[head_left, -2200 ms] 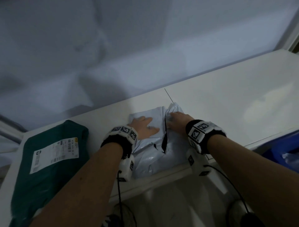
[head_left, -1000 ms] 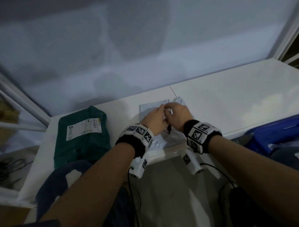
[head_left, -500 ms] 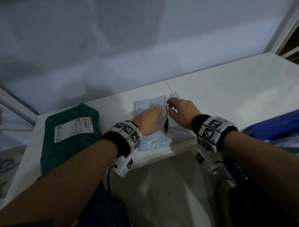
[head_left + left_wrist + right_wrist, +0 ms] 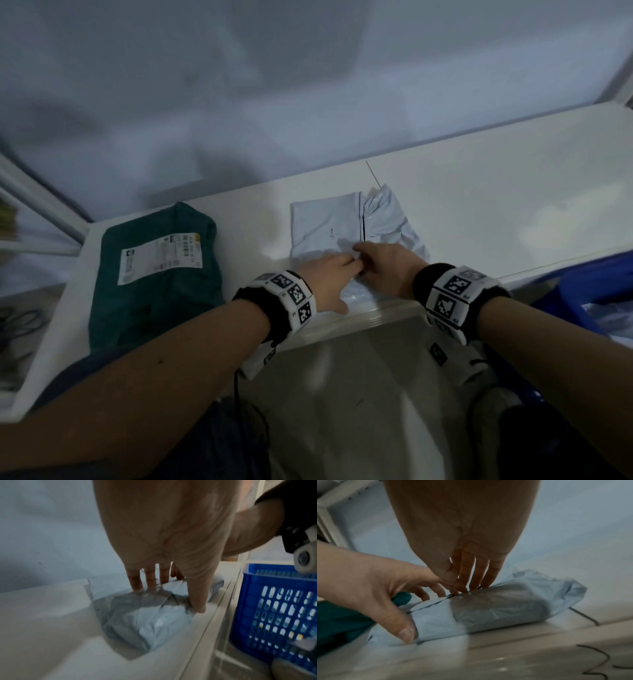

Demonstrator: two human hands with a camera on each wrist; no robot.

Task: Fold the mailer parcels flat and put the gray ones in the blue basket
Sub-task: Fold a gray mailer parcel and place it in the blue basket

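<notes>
My left hand [image 4: 330, 279] and right hand [image 4: 383, 265], fingers extended, press the gray mailer [image 4: 329, 222] at the table's [image 4: 479, 192] near edge to pin its overlapping flaps flat, blue basket [image 4: 582, 291] waiting right, green parcel [image 4: 154, 270] lying left

Dim, bluish light; wrist views blurred, noisy.

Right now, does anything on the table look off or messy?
The gray parcel under both hands is not flat: its right flap is crumpled and sticks up at the far corner. The green parcel lies undisturbed to its left.
</notes>
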